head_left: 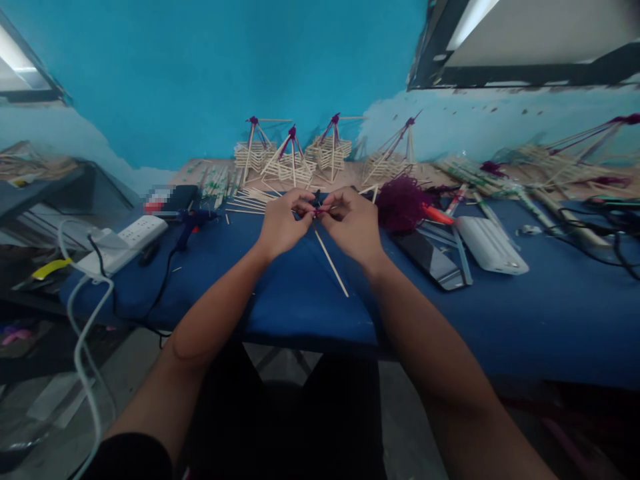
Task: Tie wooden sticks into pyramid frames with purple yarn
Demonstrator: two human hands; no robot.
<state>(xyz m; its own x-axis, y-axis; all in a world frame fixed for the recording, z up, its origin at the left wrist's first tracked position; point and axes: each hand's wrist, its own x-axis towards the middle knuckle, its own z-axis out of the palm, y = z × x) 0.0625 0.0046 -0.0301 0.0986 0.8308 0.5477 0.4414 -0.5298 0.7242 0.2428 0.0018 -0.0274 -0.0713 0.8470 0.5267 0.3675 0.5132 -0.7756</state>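
Two hands meet above the middle of the blue table (310, 300), fingertips pressed close together. Left hand (283, 223) and right hand (353, 223) both pinch the upper end of a thin wooden stick (331, 263), which slants down toward the table's near edge. At the pinch point sits a small bit of purple yarn (316, 211); it seems wound around the stick end, though the spot is too small and shaded to be sure.

Just right of the right hand: a loose ball of purple yarn (400, 203) on the table, with an orange-handled tool (437, 215) touching it. Near those lie a dark phone (433, 260) and a white ribbed box (490, 243).

Left of the hands: a blue glue gun (193, 220), a white power strip (125, 243) with cables, and loose sticks (250, 200) lying flat.

Along the back against the wall stand four finished stick baskets (293, 163), each with purple-wrapped tops.
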